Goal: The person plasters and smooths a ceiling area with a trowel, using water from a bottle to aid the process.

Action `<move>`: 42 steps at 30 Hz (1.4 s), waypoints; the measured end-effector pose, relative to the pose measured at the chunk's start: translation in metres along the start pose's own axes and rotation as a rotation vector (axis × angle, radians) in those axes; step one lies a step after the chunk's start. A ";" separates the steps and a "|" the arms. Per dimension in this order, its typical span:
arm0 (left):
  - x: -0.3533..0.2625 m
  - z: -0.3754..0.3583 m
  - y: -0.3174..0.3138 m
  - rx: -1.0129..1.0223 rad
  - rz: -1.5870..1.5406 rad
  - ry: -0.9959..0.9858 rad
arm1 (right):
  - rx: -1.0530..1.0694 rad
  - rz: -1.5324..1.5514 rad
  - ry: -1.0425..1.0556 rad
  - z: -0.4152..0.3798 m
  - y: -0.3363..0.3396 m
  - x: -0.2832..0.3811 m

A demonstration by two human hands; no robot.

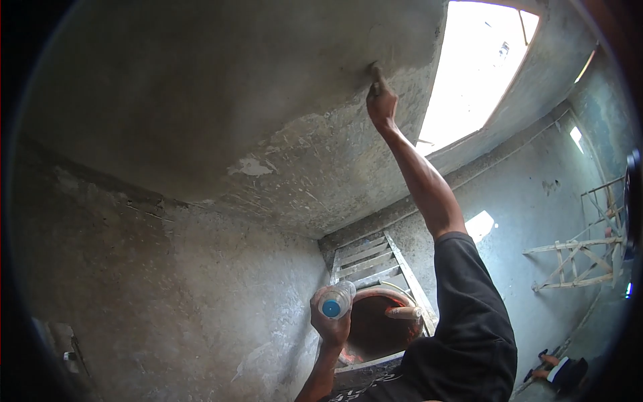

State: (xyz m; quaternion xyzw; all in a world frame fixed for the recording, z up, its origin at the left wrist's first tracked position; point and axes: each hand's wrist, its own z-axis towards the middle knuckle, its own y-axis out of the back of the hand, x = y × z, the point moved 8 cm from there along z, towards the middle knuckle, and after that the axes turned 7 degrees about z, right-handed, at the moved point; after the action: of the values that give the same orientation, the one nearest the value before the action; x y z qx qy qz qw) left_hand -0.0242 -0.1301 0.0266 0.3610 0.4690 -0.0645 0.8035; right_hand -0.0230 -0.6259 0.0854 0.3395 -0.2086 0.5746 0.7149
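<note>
My left hand (327,321) is low in the view, wrapped around a clear plastic bottle (346,291) with a blue cap (331,308). The cap end faces me. High up, my right arm reaches to the grey plastered ceiling (288,74). There my right hand (382,106) is closed on a short brush-like tool (377,72), whose end meets the surface near a darker, smooth patch. Its exact kind is too small to make out. Around it the plaster is rough and streaked, with a pale patch further left.
A wooden ladder (365,260) leans in the corner. In front of it is a round tub (370,293) with a wooden-handled tool (403,313) on its rim. A bright opening (475,74) lies right of my hand. Wooden scaffolding (579,254) and another person (568,373) are at the right.
</note>
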 end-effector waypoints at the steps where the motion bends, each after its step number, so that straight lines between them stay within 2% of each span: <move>1: 0.000 -0.002 0.003 -0.002 0.017 0.004 | -0.067 0.107 -0.328 0.007 0.016 -0.007; 2: 0.001 -0.001 0.005 -0.004 0.035 0.006 | -0.133 0.216 -0.655 0.002 0.022 -0.016; 3: 0.002 -0.001 0.005 -0.005 0.041 0.004 | -0.407 0.247 -0.423 0.015 0.030 -0.008; 5: 0.005 -0.003 0.009 -0.043 0.056 0.007 | -0.619 0.273 -0.026 0.042 0.035 0.014; 6: 0.005 -0.003 0.009 -0.040 0.059 0.007 | -0.620 0.272 -0.030 0.058 0.026 0.017; 8: 0.004 -0.001 0.010 -0.033 0.102 -0.010 | -0.764 0.139 -0.104 0.074 0.018 0.024; 9: 0.004 0.000 0.010 -0.030 0.104 -0.012 | -0.767 0.137 -0.106 0.072 0.020 0.042; 11: 0.003 0.001 0.009 -0.025 0.081 -0.002 | -0.360 0.191 -0.342 0.066 0.003 0.055; 12: 0.004 0.001 0.007 -0.024 0.075 -0.008 | -0.367 0.188 -0.336 0.055 0.014 0.064; 14: 0.010 -0.002 0.007 -0.038 0.046 0.030 | -0.022 0.296 -0.308 0.041 0.000 0.078; 15: 0.009 -0.002 0.009 -0.038 0.044 0.025 | -0.028 0.296 -0.305 0.046 0.004 0.073; 17: 0.003 -0.002 0.012 -0.018 0.058 0.015 | -0.333 0.351 -0.222 0.059 0.040 0.056; 18: 0.004 -0.005 0.013 -0.020 0.057 0.017 | -0.330 0.351 -0.221 0.070 0.044 0.047; 20: 0.007 -0.005 0.015 -0.025 0.075 0.025 | -0.594 0.367 -0.177 0.088 0.066 0.032; 21: 0.006 -0.004 0.016 -0.028 0.077 0.021 | -0.597 0.371 -0.176 0.093 0.059 0.025; 23: 0.000 -0.001 0.014 0.000 0.104 -0.034 | -0.495 0.196 0.070 0.093 0.035 0.037; 24: 0.000 0.001 0.012 -0.007 0.106 -0.038 | -0.497 0.203 0.073 0.086 0.032 0.036; 26: 0.005 0.000 0.010 -0.036 0.026 0.021 | -0.166 0.075 0.056 0.062 0.007 0.034; 27: 0.003 0.001 0.007 -0.035 0.024 0.017 | -0.170 0.074 0.058 0.047 0.011 0.033; 29: 0.002 0.001 0.003 -0.031 -0.011 0.039 | 0.166 0.047 0.019 0.022 -0.007 0.030; 32: -0.003 0.002 0.003 -0.012 -0.042 0.027 | 0.036 0.154 0.029 0.019 0.015 0.031; 34: -0.001 0.002 0.004 -0.016 -0.021 0.004 | -0.247 0.234 -0.068 0.045 0.046 0.034; 36: -0.003 0.001 0.008 -0.014 0.005 -0.013 | -0.389 0.318 -0.014 0.075 0.062 0.038; 37: -0.008 0.002 0.008 0.004 0.041 -0.049 | -0.388 0.322 -0.016 0.087 0.058 0.029; 39: -0.011 0.002 0.010 0.019 0.086 -0.081 | -0.373 0.081 0.202 0.097 0.046 0.032; 42: -0.007 0.000 0.010 -0.010 0.086 -0.072 | -0.386 0.009 0.278 0.055 0.026 0.031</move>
State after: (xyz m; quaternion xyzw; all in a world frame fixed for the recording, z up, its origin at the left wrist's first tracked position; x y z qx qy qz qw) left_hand -0.0233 -0.1246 0.0373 0.3742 0.4243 -0.0404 0.8236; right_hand -0.0347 -0.6419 0.1509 0.1130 -0.2155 0.5685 0.7859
